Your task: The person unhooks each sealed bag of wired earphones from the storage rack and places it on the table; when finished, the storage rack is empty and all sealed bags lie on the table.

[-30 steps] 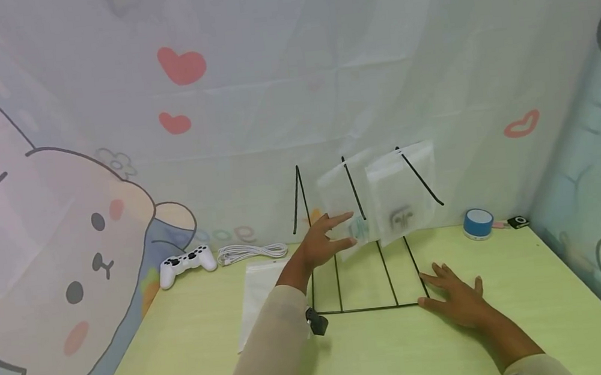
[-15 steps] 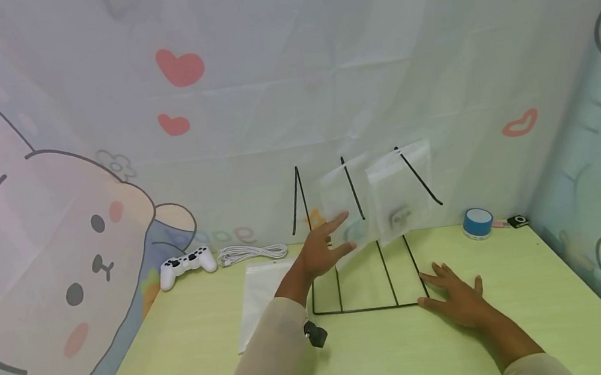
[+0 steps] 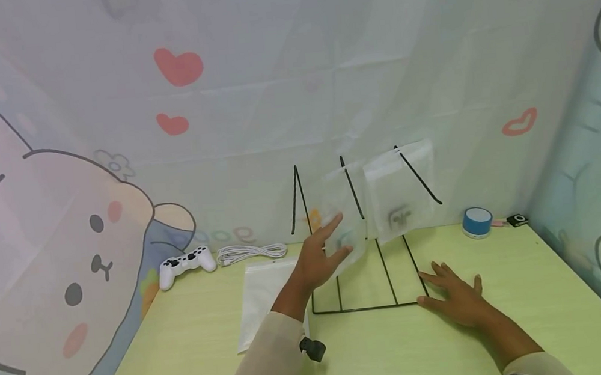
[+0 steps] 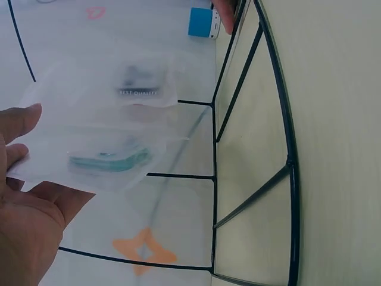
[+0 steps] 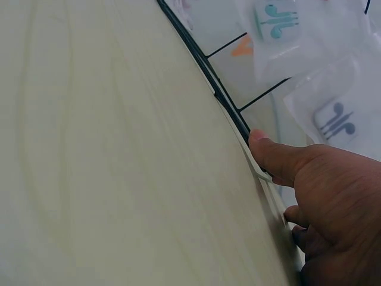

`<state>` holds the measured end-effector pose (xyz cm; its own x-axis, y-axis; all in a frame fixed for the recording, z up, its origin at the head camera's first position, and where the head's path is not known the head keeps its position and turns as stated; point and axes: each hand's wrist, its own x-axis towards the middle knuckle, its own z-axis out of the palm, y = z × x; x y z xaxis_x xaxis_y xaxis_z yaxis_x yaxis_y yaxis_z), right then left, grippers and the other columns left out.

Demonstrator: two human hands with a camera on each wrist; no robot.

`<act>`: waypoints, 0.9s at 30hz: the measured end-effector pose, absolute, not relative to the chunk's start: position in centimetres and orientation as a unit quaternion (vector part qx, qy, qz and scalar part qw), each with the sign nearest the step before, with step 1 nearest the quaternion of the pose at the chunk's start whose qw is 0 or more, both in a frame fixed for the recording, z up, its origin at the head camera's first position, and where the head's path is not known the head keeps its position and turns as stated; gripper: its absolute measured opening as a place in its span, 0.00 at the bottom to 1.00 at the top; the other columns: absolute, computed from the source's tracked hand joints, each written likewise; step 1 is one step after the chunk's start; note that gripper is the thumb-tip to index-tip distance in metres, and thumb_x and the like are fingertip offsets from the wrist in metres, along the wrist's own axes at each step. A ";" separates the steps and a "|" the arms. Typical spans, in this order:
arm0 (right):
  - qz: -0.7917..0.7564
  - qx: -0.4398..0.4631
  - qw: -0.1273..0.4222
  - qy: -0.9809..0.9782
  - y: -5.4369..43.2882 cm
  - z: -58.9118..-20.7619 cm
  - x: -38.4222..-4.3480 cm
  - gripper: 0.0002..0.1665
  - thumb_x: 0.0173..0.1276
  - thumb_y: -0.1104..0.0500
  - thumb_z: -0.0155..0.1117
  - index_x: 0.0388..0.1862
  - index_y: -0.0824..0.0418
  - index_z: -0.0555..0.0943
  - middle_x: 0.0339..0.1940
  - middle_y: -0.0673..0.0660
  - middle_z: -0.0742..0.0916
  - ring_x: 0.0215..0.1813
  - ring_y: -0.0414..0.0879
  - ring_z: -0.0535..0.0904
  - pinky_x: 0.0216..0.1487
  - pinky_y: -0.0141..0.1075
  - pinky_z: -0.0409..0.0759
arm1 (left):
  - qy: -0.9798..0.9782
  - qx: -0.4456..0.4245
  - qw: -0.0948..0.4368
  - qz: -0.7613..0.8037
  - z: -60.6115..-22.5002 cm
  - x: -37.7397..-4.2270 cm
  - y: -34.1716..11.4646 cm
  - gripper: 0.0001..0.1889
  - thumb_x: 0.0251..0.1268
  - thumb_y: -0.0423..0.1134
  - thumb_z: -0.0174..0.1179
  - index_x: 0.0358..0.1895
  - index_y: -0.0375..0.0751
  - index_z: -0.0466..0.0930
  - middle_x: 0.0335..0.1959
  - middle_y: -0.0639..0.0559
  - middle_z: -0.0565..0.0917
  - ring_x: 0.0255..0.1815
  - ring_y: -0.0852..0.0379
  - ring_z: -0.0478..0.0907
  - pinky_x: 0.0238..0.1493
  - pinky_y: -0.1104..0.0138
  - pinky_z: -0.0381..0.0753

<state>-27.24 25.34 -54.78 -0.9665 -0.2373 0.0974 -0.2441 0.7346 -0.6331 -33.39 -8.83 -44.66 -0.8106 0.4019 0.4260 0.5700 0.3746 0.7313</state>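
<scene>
The white controller (image 3: 187,265) and the white cable (image 3: 252,252) sit at the far left of the table (image 3: 382,355), with a flat bag (image 3: 259,300) closer in. Just past it, the left hand (image 3: 315,261) reaches in front of the black rack (image 3: 366,309), index finger and thumb spread wide apart; from here they seem to touch the hanging bag (image 3: 352,225) rather than pinch it, though the other fingers are partly hidden. That bag, with teal earphones (image 5: 280,22) inside, looks hung on the middle prong (image 3: 352,188), just right of the left hand, its long side roughly upright and its bottom edge slanting. The left hand is clearly the nearer one. Further right, a second bag (image 3: 401,190) holding dark earphones (image 5: 337,122) hangs on the next prong (image 3: 417,171), apart from both hands. The right hand (image 3: 455,298), fingers spread, rests against the rack's front right corner, lower than the hanging bag and well apart from it. Beyond stands a blue speaker (image 3: 477,225).
</scene>
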 end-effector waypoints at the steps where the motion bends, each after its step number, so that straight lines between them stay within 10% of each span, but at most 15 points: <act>1: 0.340 0.129 0.005 -0.931 25.4 -54.8 -27.2 0.45 0.75 0.37 0.71 0.82 0.57 0.75 0.88 0.75 0.61 0.88 0.80 0.49 0.68 0.91 0.23 | -0.824 -0.294 0.095 -0.474 -44.6 -33.2 -8.8 0.37 0.80 0.42 0.67 0.87 0.50 0.63 0.88 0.46 0.65 0.88 0.39 0.63 0.77 0.34 0.73; 27: 0.340 0.126 0.002 -0.932 25.4 -54.9 -27.3 0.45 0.75 0.36 0.71 0.82 0.57 0.75 0.89 0.75 0.61 0.89 0.79 0.48 0.68 0.91 0.23 | -0.818 -0.289 0.184 -0.463 -44.1 -29.2 -8.8 0.42 0.66 0.25 0.73 0.84 0.42 0.69 0.81 0.40 0.74 0.82 0.40 0.73 0.79 0.46 0.76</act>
<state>-27.34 25.37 -54.91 -0.9680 -0.2345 0.0890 -0.2367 0.7370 -0.6330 -29.22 -8.83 -44.07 -0.7656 0.3013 0.5684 0.6424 0.4052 0.6505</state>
